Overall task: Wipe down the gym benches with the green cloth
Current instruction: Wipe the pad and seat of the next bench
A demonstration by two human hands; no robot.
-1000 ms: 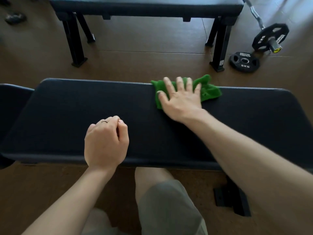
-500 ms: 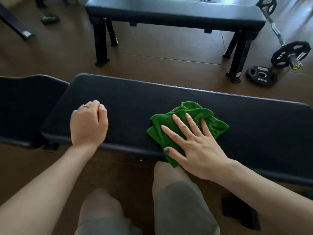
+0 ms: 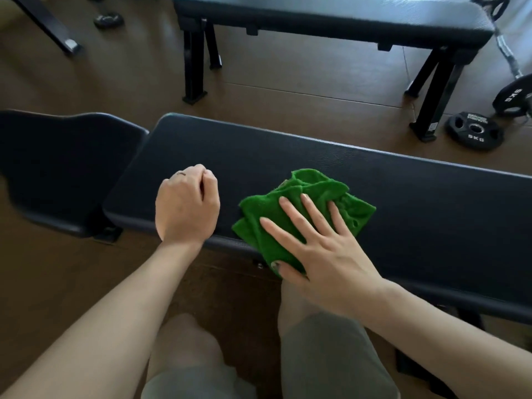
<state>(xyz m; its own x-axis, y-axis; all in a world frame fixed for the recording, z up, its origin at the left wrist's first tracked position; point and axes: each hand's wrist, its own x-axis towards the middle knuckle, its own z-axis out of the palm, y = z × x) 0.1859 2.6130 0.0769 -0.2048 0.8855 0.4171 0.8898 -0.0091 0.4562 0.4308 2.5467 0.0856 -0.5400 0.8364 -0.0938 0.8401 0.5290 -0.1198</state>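
Note:
A long black padded bench [image 3: 288, 156] runs across the middle of the view in front of my knees. The crumpled green cloth [image 3: 299, 185] lies on its near edge, partly hanging over the front. My right hand [image 3: 319, 246] presses flat on the cloth with fingers spread and straight. My left hand [image 3: 187, 205] rests on the bench pad to the left of the cloth as a loose fist, holding nothing. A second black bench [image 3: 331, 15] stands on the floor beyond.
A separate black seat pad [image 3: 63, 162] adjoins the near bench on the left. Black weight plates [image 3: 475, 131] and a curl bar [image 3: 506, 56] lie on the brown floor at far right. A small dark plate [image 3: 108, 20] and a frame leg [image 3: 46, 27] sit top left.
My right hand dragged the cloth from the bench's far edge to its near edge and slightly left. My left hand stayed fisted on the pad. The camera view shifted left.

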